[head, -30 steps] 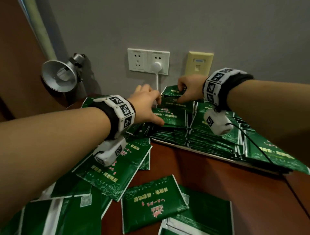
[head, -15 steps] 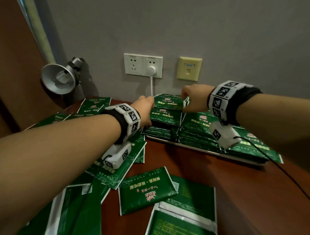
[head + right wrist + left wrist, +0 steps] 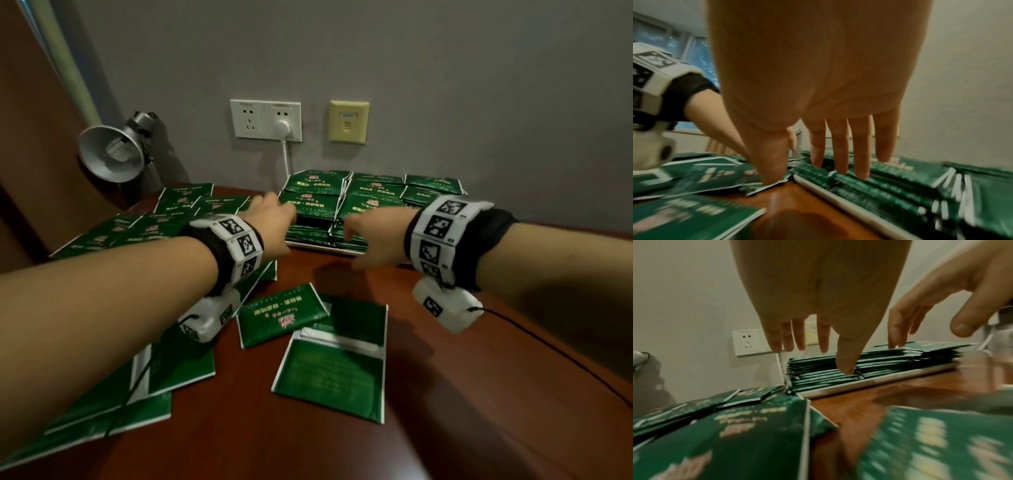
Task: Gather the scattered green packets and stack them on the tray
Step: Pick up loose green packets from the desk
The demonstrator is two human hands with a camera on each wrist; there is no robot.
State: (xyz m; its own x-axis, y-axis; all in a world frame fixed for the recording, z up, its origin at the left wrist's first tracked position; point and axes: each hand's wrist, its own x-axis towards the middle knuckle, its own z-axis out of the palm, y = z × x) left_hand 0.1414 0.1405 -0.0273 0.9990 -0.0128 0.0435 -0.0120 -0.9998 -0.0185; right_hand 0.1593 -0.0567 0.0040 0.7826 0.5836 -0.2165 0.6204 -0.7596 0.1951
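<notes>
Green packets are stacked in several piles (image 3: 346,200) on a white tray (image 3: 322,245) against the wall. My left hand (image 3: 274,222) hovers at the stack's front left with its fingers straight and holds nothing. My right hand (image 3: 371,236) hovers at the front middle, its fingers spread and empty. In the left wrist view the left hand (image 3: 823,337) points down in front of the stack (image 3: 869,363) and the tray rim (image 3: 879,382). The right wrist view shows the right hand (image 3: 840,146) with its fingertips close to the stack's front edge (image 3: 879,186). Loose packets (image 3: 281,318) lie on the table.
More loose packets lie at the left (image 3: 191,202), near my left forearm (image 3: 164,373) and in the middle (image 3: 334,373) of the brown wooden table (image 3: 479,411). A metal lamp (image 3: 109,154) stands at the back left. A white plug and cord (image 3: 284,144) hang from the wall socket.
Both hands have drawn back from the top of the stack towards me and opened. The right hand has let go of the packet it held over the stack.
</notes>
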